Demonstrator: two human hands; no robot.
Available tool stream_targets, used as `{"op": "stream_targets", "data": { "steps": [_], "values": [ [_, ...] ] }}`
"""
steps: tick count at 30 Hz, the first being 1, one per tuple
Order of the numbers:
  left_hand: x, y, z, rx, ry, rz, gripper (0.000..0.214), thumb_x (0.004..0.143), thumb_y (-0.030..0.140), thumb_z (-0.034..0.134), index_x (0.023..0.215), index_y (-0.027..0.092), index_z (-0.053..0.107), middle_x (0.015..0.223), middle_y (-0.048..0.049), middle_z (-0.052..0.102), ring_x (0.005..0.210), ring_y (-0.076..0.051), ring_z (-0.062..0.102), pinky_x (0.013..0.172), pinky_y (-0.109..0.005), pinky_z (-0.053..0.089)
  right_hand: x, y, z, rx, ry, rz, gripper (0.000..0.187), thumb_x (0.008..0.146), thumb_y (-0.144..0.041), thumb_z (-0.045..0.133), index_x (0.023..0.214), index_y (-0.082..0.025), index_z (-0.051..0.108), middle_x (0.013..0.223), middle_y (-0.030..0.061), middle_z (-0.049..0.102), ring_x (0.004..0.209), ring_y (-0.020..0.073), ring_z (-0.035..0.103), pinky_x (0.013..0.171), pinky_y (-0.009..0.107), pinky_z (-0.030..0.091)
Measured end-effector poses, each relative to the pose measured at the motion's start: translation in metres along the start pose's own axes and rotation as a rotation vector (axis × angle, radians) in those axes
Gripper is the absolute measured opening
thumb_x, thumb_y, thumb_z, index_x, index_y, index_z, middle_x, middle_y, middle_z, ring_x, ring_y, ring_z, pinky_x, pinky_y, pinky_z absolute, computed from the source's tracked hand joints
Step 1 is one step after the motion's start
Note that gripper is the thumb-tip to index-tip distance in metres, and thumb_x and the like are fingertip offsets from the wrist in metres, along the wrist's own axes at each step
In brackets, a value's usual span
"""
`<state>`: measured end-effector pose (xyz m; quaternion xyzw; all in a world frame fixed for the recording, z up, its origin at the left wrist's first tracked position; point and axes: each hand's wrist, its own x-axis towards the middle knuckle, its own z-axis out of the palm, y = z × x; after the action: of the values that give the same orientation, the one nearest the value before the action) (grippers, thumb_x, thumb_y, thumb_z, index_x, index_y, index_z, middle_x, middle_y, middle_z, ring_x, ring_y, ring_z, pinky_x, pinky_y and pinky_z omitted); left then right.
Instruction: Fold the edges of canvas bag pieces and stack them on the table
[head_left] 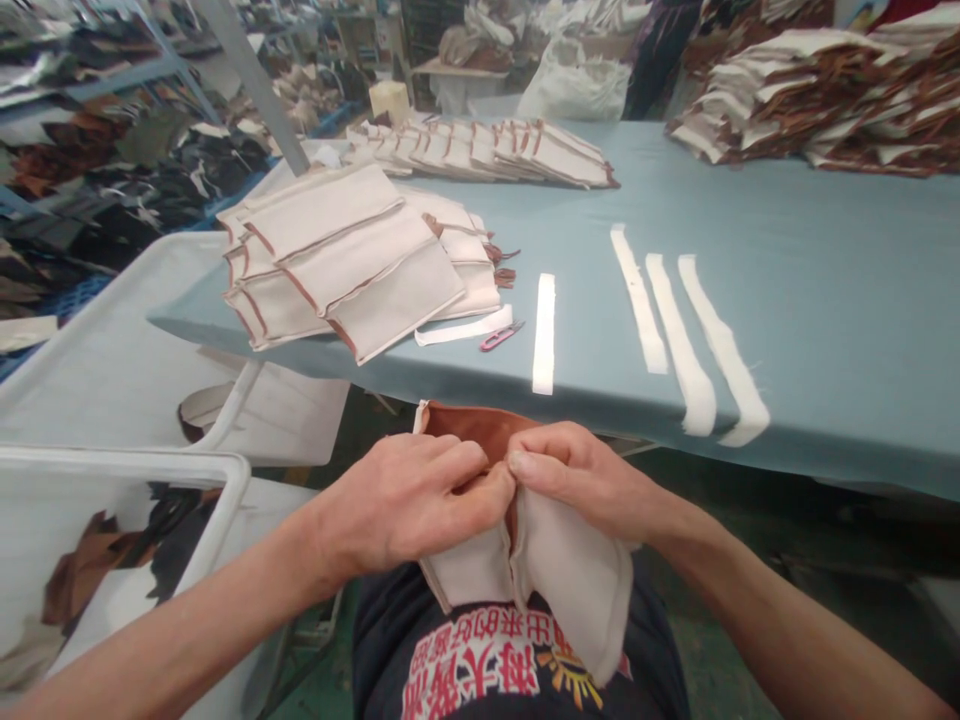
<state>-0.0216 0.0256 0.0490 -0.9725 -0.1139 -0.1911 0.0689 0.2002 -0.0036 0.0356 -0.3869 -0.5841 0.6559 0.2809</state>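
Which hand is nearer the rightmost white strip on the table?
Right: the right hand is left of the strip, on its near side; the left hand is farther left.

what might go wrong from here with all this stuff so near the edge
1. The strips end near the table's front edge; a sleeve or elbow might drag one off.
2. The pile has a corner near that edge and could slide.
3. The piece might slip, as fingertips pinch it above the lap.
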Motion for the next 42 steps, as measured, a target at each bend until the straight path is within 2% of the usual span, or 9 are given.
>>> {"op": "stream_targets", "data": {
  "steps": [4, 8, 12, 16, 23, 27, 33, 36, 42],
  "values": [
    [-0.003, 0.002, -0.004, -0.329, 0.033, -0.168, 0.014, 0.106, 0.017, 0.044, 0.109, 0.017, 0.057, 0.080, -0.0014, 0.071, 0.067, -0.012, 0.066, 0.061, -0.022, 0.048, -0.001, -0.003, -0.004, -0.060, -0.087, -0.043, 0.054, 0.096, -0.066, 0.052, 0.069, -0.019, 0.048, 0.064, -0.0036, 0.047, 0.054, 0.0085, 0.037, 0.047, 0.021, 0.029],
    [0.002, 0.004, -0.017, -0.580, -0.121, -0.353, 0.023, 0.109, 0.030, 0.041, 0.105, 0.019, 0.061, 0.091, -0.0011, 0.074, 0.080, -0.013, 0.070, 0.072, -0.024, 0.049, -0.007, -0.013, -0.007, -0.426, -0.042, -0.245, 0.040, 0.105, -0.040, 0.049, 0.071, -0.018, 0.053, 0.066, -0.0022, 0.055, 0.059, 0.0094, 0.044, 0.055, 0.022, 0.034],
    [0.006, 0.005, -0.020, -0.521, -0.190, -0.306, 0.031, 0.109, 0.028, 0.040, 0.085, 0.018, 0.058, 0.076, 0.0004, 0.065, 0.064, -0.013, 0.059, 0.059, -0.028, 0.039, -0.013, -0.018, -0.009, -0.706, 0.005, -0.386, 0.028, 0.106, -0.027, 0.048, 0.082, -0.017, 0.061, 0.074, 0.0009, 0.067, 0.065, 0.0111, 0.057, 0.062, 0.024, 0.038],
    [0.007, 0.007, -0.020, -0.552, -0.154, -0.262, 0.025, 0.107, 0.023, 0.041, 0.088, 0.017, 0.056, 0.079, 0.0008, 0.063, 0.067, -0.013, 0.057, 0.062, -0.028, 0.038, -0.016, -0.024, -0.010, -0.846, -0.002, -0.421, 0.022, 0.107, -0.027, 0.049, 0.092, -0.018, 0.063, 0.083, 0.0025, 0.072, 0.071, 0.0128, 0.064, 0.065, 0.024, 0.040],
    [0.014, 0.000, -0.030, -0.705, -0.110, -0.289, 0.029, 0.102, 0.026, 0.053, 0.074, 0.018, 0.053, 0.064, 0.0040, 0.055, 0.059, -0.011, 0.051, 0.057, -0.027, 0.033, -0.017, -0.043, 0.013, -1.173, 0.200, -0.630, 0.026, 0.088, -0.013, 0.050, 0.065, -0.023, 0.046, 0.058, -0.0004, 0.056, 0.053, 0.0140, 0.046, 0.056, 0.031, 0.032],
    [0.013, 0.000, -0.026, -0.717, -0.058, -0.291, 0.037, 0.106, 0.026, 0.045, 0.071, 0.018, 0.052, 0.064, 0.0026, 0.054, 0.059, -0.011, 0.050, 0.057, -0.026, 0.033, -0.017, -0.030, 0.019, -0.967, 0.257, -0.607, 0.023, 0.085, -0.013, 0.050, 0.064, -0.022, 0.044, 0.054, -0.0040, 0.045, 0.048, 0.0106, 0.037, 0.050, 0.028, 0.027],
    [0.007, -0.001, -0.011, -0.775, 0.023, -0.423, 0.044, 0.102, 0.033, 0.056, 0.063, 0.016, 0.047, 0.059, 0.0065, 0.044, 0.055, -0.008, 0.039, 0.056, -0.025, 0.027, -0.017, -0.006, 0.014, -0.388, 0.194, -0.360, 0.037, 0.099, -0.037, 0.057, 0.067, -0.019, 0.057, 0.058, -0.0021, 0.056, 0.049, 0.0086, 0.045, 0.044, 0.020, 0.031],
    [0.004, -0.008, -0.008, -0.957, 0.004, -0.490, 0.053, 0.101, 0.044, 0.056, 0.059, 0.017, 0.039, 0.058, 0.0077, 0.035, 0.053, -0.007, 0.032, 0.053, -0.024, 0.025, -0.019, -0.004, 0.009, -0.340, 0.198, -0.299, 0.039, 0.099, -0.042, 0.058, 0.069, -0.018, 0.060, 0.060, -0.0008, 0.058, 0.051, 0.0099, 0.048, 0.046, 0.020, 0.034],
    [-0.005, -0.021, -0.017, -1.051, -0.036, -0.579, 0.062, 0.109, 0.048, 0.020, 0.076, 0.014, 0.060, 0.071, 0.0009, 0.055, 0.067, -0.013, 0.048, 0.067, -0.025, 0.039, -0.034, 0.005, -0.016, -0.397, 0.442, -0.239, 0.037, 0.093, -0.039, 0.063, 0.063, -0.019, 0.055, 0.057, -0.0013, 0.053, 0.051, 0.0117, 0.046, 0.048, 0.022, 0.035]
  ]
}}
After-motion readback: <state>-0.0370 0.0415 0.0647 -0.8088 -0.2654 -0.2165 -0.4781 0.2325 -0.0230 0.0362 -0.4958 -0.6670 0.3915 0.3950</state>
